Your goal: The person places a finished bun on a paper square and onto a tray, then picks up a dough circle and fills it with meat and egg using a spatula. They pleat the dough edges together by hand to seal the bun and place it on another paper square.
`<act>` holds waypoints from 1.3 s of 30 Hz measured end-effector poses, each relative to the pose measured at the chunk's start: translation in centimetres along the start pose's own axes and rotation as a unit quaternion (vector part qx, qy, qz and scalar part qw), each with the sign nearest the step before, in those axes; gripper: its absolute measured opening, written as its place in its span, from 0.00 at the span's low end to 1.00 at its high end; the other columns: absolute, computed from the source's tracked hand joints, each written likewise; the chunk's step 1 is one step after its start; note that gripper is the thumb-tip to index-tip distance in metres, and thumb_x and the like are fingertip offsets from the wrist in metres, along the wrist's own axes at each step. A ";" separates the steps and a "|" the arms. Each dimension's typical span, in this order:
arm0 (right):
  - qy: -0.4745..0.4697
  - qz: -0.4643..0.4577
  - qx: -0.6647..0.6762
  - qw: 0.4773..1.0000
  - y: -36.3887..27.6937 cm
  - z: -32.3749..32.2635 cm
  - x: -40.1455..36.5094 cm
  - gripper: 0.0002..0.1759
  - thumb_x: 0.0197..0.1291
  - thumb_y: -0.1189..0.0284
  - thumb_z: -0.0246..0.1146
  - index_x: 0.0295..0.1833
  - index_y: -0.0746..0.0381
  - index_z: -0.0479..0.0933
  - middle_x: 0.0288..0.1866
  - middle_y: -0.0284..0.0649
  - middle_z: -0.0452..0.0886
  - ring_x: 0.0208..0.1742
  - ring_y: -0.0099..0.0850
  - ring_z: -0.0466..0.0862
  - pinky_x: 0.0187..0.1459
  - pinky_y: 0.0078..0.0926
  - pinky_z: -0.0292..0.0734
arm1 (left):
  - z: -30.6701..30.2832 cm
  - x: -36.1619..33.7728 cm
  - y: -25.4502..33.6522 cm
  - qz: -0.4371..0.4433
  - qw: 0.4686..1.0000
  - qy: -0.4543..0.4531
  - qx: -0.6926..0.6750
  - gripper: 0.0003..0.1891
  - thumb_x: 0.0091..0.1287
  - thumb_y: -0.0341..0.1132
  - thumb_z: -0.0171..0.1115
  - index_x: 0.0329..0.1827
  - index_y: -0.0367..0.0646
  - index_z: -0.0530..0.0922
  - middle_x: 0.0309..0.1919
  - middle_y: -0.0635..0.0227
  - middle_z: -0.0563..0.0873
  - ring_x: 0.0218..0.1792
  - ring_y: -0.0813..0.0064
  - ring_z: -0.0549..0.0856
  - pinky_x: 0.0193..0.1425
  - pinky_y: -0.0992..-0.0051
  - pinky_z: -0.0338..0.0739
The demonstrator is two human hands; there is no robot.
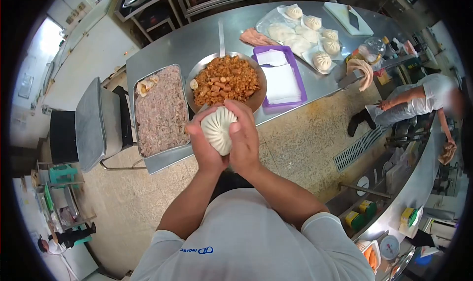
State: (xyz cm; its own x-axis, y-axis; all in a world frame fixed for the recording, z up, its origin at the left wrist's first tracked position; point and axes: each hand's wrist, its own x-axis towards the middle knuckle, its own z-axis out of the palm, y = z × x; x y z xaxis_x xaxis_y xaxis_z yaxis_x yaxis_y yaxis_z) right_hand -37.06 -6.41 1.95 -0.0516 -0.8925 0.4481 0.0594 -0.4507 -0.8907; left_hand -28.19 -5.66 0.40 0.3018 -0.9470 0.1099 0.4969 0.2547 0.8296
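Observation:
A pleated white bun [217,129] is cupped between my two hands, held up in front of my chest. My left hand [203,145] wraps its left side and my right hand [244,138] its right side, with the thumbs near the pleated top. Just beyond my hands stands a round metal pan [262,91] of reddish-brown chopped filling [224,79]. Left of it, a rectangular tray [188,144] holds pale minced meat [160,111] with a few light pieces at its upper left corner. The underside of the bun is hidden by my palms.
A purple basket [300,79] of white paper squares sits right of the pan. Farther along the steel table [197,39] are several pleated buns [322,61], dough and a cutting board [362,27] with a knife. Another person [409,101] stands at right; a chair [91,123] is at left.

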 end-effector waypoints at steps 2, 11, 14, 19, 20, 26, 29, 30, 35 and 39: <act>-0.028 -0.003 -0.024 0.999 0.3 -0.4 0.8 0.35 0.67 0.59 0.66 0.71 0.70 0.67 0.68 0.55 0.71 0.70 0.50 0.71 0.73 0.42 0.64 | -1.1 1.6 0.5 -0.104 0.994 0.007 -0.041 0.42 0.75 0.72 0.34 0.59 0.38 0.74 0.55 0.57 0.83 0.57 0.65 0.84 0.66 0.61 0.78; -0.145 0.185 -0.084 0.968 1.8 -9.7 3.0 0.57 0.43 0.56 0.83 0.76 0.59 0.62 0.70 0.50 0.69 0.68 0.49 0.76 0.67 0.46 0.74 | 0.7 5.2 0.4 -0.287 0.930 -0.226 -0.023 0.50 0.68 0.74 0.49 0.80 0.41 0.58 0.72 0.58 0.68 0.68 0.66 0.76 0.69 0.60 0.76; 0.001 0.307 0.244 0.920 0.6 -11.5 3.6 0.58 0.45 0.50 0.81 0.77 0.58 0.59 0.70 0.48 0.70 0.65 0.47 0.79 0.58 0.48 0.82 | 2.9 7.5 1.5 -0.325 0.900 -0.282 0.065 0.48 0.67 0.64 0.65 0.80 0.43 0.59 0.71 0.57 0.68 0.63 0.67 0.78 0.67 0.60 0.78; -0.011 0.284 0.474 0.833 2.8 -14.6 3.7 0.54 0.52 0.50 0.77 0.78 0.58 0.57 0.67 0.49 0.70 0.62 0.46 0.81 0.43 0.46 0.92 | 6.5 10.9 -3.1 -0.242 0.822 -0.449 0.254 0.45 0.52 0.47 0.84 0.72 0.40 0.72 0.56 0.65 0.81 0.53 0.74 0.81 0.55 0.72 0.79; -0.005 0.283 0.476 0.833 3.4 -15.8 3.7 0.54 0.52 0.50 0.77 0.78 0.58 0.57 0.67 0.49 0.70 0.62 0.46 0.81 0.43 0.46 0.92 | 7.6 11.7 -3.7 -0.247 0.819 -0.452 0.254 0.45 0.52 0.47 0.84 0.72 0.40 0.72 0.56 0.65 0.81 0.53 0.74 0.81 0.55 0.72 0.79; 0.051 0.345 0.464 0.814 6.4 -24.3 5.0 0.51 0.53 0.56 0.76 0.77 0.58 0.58 0.67 0.49 0.71 0.61 0.48 0.81 0.42 0.48 0.91 | 13.0 18.8 -12.9 -0.179 0.680 -0.473 0.531 0.39 0.49 0.46 0.84 0.65 0.44 0.79 0.52 0.61 0.85 0.50 0.66 0.85 0.56 0.66 0.80; 0.046 0.365 0.441 0.819 6.8 -28.3 5.4 0.52 0.51 0.55 0.77 0.78 0.58 0.58 0.66 0.48 0.71 0.62 0.48 0.80 0.43 0.50 0.91 | 12.9 22.2 -20.6 -0.031 0.544 -0.472 0.693 0.34 0.48 0.47 0.83 0.57 0.43 0.82 0.53 0.58 0.85 0.51 0.58 0.85 0.55 0.61 0.80; 0.044 0.368 0.445 0.815 6.8 -29.3 5.6 0.52 0.51 0.55 0.77 0.78 0.58 0.58 0.66 0.48 0.71 0.62 0.48 0.80 0.43 0.50 0.91 | 13.0 22.5 -21.9 -0.035 0.542 -0.469 0.697 0.34 0.48 0.47 0.83 0.57 0.43 0.82 0.53 0.58 0.85 0.51 0.58 0.85 0.55 0.61 0.80; 0.055 0.387 0.396 0.831 7.3 -33.2 6.9 0.52 0.49 0.53 0.77 0.76 0.58 0.60 0.67 0.54 0.72 0.61 0.52 0.81 0.40 0.48 0.92 | 12.7 24.6 -25.6 -0.060 0.459 -0.461 0.757 0.22 0.48 0.44 0.82 0.41 0.43 0.83 0.47 0.59 0.86 0.49 0.56 0.86 0.50 0.58 0.80; 0.057 0.406 0.405 0.817 8.3 -35.0 7.7 0.52 0.49 0.53 0.77 0.76 0.58 0.60 0.66 0.54 0.72 0.60 0.52 0.81 0.39 0.47 0.92 | 13.1 26.0 -25.7 -0.123 0.439 -0.454 0.766 0.17 0.52 0.42 0.80 0.41 0.45 0.87 0.43 0.60 0.88 0.47 0.59 0.87 0.50 0.60 0.81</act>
State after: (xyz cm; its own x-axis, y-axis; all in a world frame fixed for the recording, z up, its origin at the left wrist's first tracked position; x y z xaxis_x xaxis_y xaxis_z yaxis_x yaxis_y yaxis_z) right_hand -71.82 -16.39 -4.69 0.2430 -0.9169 -0.3167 0.7579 0.3832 -0.5279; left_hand -43.79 -39.37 -10.88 -0.4016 -0.7734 -0.4904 -0.9156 0.3511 0.1961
